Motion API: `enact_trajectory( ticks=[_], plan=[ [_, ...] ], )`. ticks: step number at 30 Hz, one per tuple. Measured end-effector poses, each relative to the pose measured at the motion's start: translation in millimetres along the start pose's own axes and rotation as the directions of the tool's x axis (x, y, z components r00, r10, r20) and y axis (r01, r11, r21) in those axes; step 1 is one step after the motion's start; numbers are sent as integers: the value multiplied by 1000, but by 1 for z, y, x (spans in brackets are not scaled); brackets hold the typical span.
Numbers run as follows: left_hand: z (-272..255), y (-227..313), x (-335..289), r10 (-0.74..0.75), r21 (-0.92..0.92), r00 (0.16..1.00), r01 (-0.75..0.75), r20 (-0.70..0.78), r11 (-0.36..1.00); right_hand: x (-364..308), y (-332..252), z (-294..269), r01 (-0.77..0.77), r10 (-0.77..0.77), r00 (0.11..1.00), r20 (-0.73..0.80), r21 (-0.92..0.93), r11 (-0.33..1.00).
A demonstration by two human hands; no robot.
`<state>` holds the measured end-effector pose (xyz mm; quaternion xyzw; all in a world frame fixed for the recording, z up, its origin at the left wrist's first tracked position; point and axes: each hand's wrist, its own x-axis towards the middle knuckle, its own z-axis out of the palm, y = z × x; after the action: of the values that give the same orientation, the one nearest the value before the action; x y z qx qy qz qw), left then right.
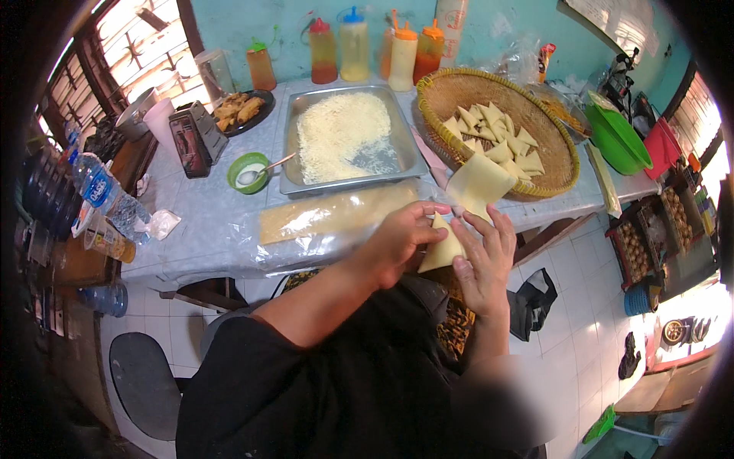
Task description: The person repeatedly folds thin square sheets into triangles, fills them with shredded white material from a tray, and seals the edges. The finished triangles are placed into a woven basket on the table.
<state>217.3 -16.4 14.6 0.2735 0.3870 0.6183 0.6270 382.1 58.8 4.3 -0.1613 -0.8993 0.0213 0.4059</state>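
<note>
A strip of pale pastry wrapper (482, 184) is pinched between my two hands, close to the table's front edge. Its near end forms a folded triangle (442, 252), while the far end stands up flat beyond my fingers. My left hand (404, 239) grips the triangle from the left with thumb and fingers. On the other side, my right hand (485, 264) presses it with its thumb and fingertips. Several folded triangular pastries (501, 136) lie in a round woven basket (562, 180) beyond my hands. A plastic-wrapped stack of pastry sheets (329, 213) lies left of them.
A metal tray (413, 162) of pale shreds (340, 126) stands mid-table. Beside it is a green bowl (238, 170) of white paste with a spoon. Sauce bottles (354, 47) line the wall; a black plate (264, 107) holds fried food. A water bottle (107, 187) stands left.
</note>
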Motion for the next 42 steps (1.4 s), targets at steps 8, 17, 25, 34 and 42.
enact_trajectory(
  ticks=[8, 17, 25, 34, 42],
  plan=[
    [3, -10, 8, -101, -140, 992, 89, -77, 986, -12, -3, -2, -37, 39, 999, 15, -132, 991],
    [-6, -20, 15, -105, -118, 988, 91, -117, 989, -17, 1, 3, -113, 88, 986, -143, -180, 977],
    [-25, -38, 28, -166, -161, 976, 143, -139, 976, -22, 5, 27, 23, -43, 993, -107, -177, 984],
    [-27, -22, 14, -279, -5, 959, 280, 40, 960, 32, 49, -25, -707, 398, 680, 616, 408, 577],
    [-33, -19, 10, -193, 81, 978, 187, 75, 979, 84, 176, -32, -550, 642, 671, -370, 333, 766]
  ],
)
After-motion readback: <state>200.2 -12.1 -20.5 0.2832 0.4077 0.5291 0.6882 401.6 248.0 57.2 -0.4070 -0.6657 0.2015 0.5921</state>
